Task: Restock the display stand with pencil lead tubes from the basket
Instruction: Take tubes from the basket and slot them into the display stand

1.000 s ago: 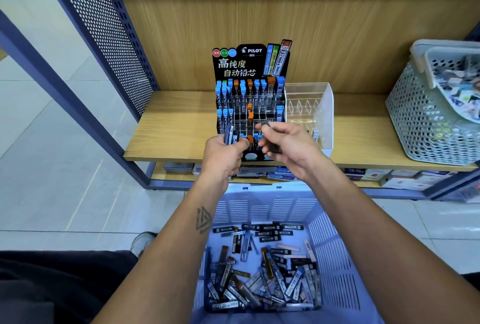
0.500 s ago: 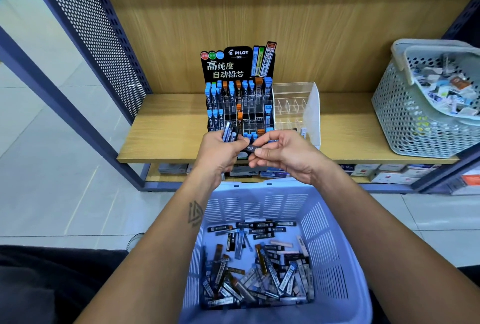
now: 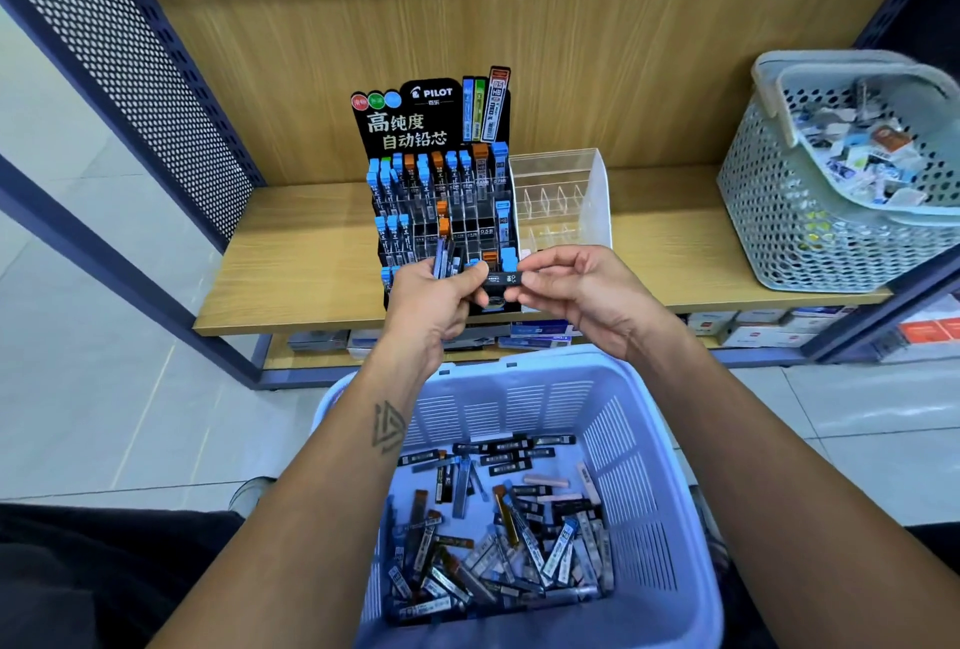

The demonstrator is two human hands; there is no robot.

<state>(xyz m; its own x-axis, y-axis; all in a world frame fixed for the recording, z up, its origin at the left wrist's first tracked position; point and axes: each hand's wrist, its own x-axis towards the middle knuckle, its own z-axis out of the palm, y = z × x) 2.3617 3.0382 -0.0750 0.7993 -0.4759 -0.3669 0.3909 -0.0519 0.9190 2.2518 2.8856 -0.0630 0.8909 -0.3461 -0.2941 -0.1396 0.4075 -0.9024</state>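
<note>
The black Pilot display stand (image 3: 441, 191) sits on the wooden shelf, its slots partly filled with blue- and orange-capped lead tubes. My left hand (image 3: 428, 302) grips a small bundle of lead tubes (image 3: 445, 258) upright in front of the stand's lower rows. My right hand (image 3: 576, 292) pinches one black lead tube (image 3: 503, 279), held level between both hands; my left thumb touches its other end. Below, the lavender basket (image 3: 670, 503) holds several loose lead tubes (image 3: 498, 529).
A clear acrylic organizer (image 3: 566, 196) stands right of the stand. A grey perforated basket (image 3: 810, 227) of small packets sits at the shelf's right end. The wooden shelf (image 3: 301, 263) has a blue metal frame, with boxes on the lower shelf (image 3: 753, 331).
My right hand drew back from the stand and now holds a single black tube level between both hands. The left hand stayed in place with its bundle.
</note>
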